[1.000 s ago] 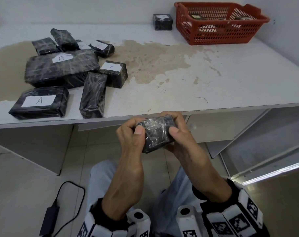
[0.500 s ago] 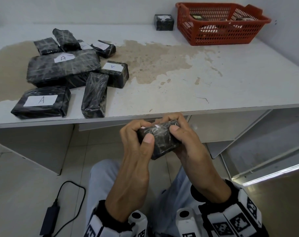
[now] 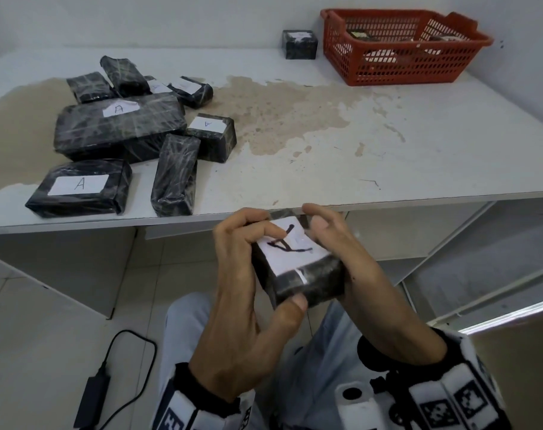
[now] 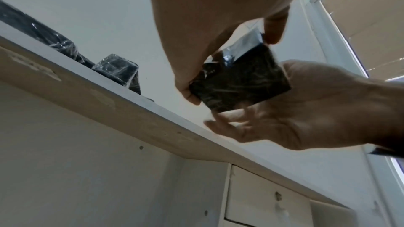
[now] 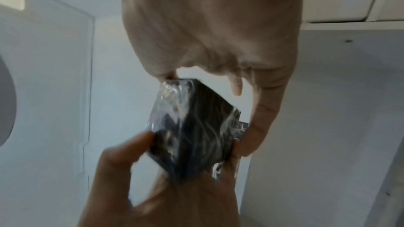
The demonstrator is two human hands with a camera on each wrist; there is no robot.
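Note:
A small black plastic-wrapped package [image 3: 310, 280] with a white label marked "A" on its upper face is held in front of the table's front edge, above my lap. My left hand [image 3: 242, 268] grips its left side, thumb on the near end and fingers curled over the label. My right hand [image 3: 347, 246] holds the right side, thumb at the label's far corner. The left wrist view shows the package [image 4: 240, 82] from below, with my right hand [image 4: 306, 110] cupped under it. The right wrist view shows the package [image 5: 192, 130] between both hands.
Several black wrapped packages [image 3: 118, 125], some labelled "A", lie on the left of the white table [image 3: 419, 169]. A red basket [image 3: 400, 66] holding items stands at the back right, a small black package [image 3: 299, 45] beside it. A charger with cable [image 3: 96, 395] lies on the floor.
The package has been turned over in my hands: its plain black side faced up before, and now the white "A" label faces up. Both hands kept hold and shifted their fingers.

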